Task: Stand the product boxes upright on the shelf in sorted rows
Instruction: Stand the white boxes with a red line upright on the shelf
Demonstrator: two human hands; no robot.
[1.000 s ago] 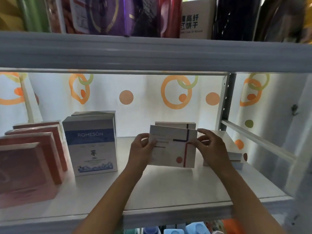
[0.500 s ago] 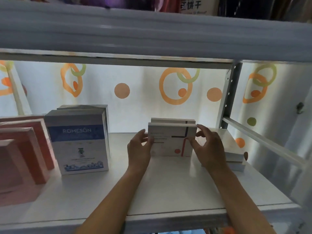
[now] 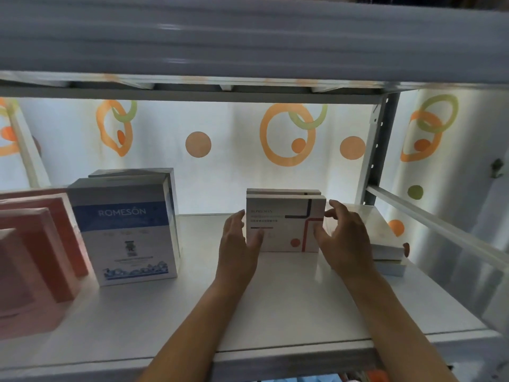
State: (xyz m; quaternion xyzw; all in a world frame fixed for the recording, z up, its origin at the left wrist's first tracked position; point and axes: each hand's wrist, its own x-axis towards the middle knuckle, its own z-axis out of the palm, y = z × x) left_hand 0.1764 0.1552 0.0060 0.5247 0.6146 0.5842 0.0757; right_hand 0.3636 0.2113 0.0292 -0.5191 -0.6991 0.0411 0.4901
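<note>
A white box with red and dark lines (image 3: 283,224) stands upright on the white shelf (image 3: 275,304), right in front of a matching upright box (image 3: 283,191). My left hand (image 3: 238,241) lies with straight fingers against the front box's left edge. My right hand (image 3: 343,235) is at its right edge with fingers loosely spread, the thumb just touching the box. Two more such boxes lie flat in a stack (image 3: 385,244) behind my right hand. Two blue-banded ROMESON boxes (image 3: 126,230) stand upright to the left, and several pink boxes (image 3: 41,244) stand in a row at the far left.
The upper shelf's thick front edge (image 3: 248,40) hangs low overhead. A metal upright post (image 3: 377,150) and a slanted side rail (image 3: 440,230) close the right side. A sheet with orange circles covers the back. Bare shelf surface lies between the blue boxes and my hands.
The white box went from being held tilted above the shelf to standing upright in front of its twin. Both hands have loosened from gripping its edges.
</note>
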